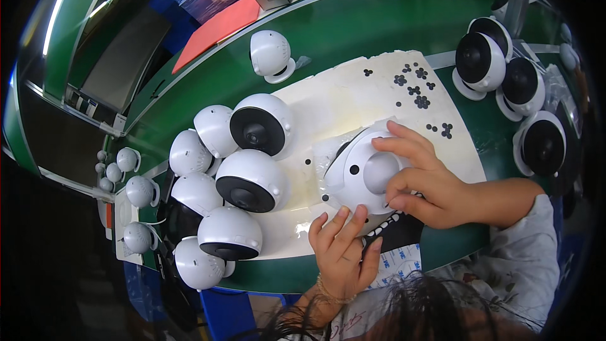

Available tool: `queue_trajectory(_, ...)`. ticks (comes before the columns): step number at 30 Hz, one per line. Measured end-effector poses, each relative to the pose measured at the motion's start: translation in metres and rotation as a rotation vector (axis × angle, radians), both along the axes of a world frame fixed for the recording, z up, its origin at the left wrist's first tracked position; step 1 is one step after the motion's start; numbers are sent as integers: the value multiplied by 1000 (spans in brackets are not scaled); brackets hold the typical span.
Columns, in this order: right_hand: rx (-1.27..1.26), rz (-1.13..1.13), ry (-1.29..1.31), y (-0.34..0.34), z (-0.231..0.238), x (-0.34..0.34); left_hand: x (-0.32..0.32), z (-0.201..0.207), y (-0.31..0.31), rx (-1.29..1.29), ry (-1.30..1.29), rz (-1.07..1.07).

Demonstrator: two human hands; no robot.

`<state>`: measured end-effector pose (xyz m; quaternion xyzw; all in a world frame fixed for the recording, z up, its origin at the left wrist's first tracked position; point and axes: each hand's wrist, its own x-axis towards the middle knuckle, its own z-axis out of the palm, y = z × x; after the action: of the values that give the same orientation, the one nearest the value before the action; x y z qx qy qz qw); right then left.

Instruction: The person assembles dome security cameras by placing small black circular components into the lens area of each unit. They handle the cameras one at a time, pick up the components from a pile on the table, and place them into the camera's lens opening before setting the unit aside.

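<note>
A white dome-shaped security camera lies tipped over on a clear plastic wrapper, its round base turned up. One black round pad is stuck on that base. My right hand grips the camera from the right, its index finger over the upper rim and the other fingers bent against the base. My left hand is open, with fingers spread and fingertips at the camera's lower edge. Under and beside the left fingers lies a black sheet with a row of white round gaps. What the right fingertips press is partly hidden.
Several white cameras with black fronts stand close together on the left. More black-fronted cameras stand at the right. Loose black pads dot the cream board on the green table. One camera stands alone farther back.
</note>
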<state>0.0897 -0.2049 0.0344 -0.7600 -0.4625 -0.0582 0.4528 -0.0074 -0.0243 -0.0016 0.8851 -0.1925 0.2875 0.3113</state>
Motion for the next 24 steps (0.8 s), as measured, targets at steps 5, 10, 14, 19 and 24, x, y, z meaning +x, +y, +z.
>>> queue_trajectory(5,-34,-3,-13,3,0,0,-1,1,2,25,-2,-10)
queue_trajectory(10,-59,-65,-217,2,0,-2,0,0,0,-14,3,1)
queue_trajectory(14,-131,-173,-618,-7,-6,-6,1,0,0,-13,4,12)
queue_trajectory(19,-155,-243,-458,-16,-8,-13,1,1,-1,17,-27,-4)
queue_trajectory(24,-15,-65,-252,-9,-14,-14,2,-3,-3,-60,-35,-13)
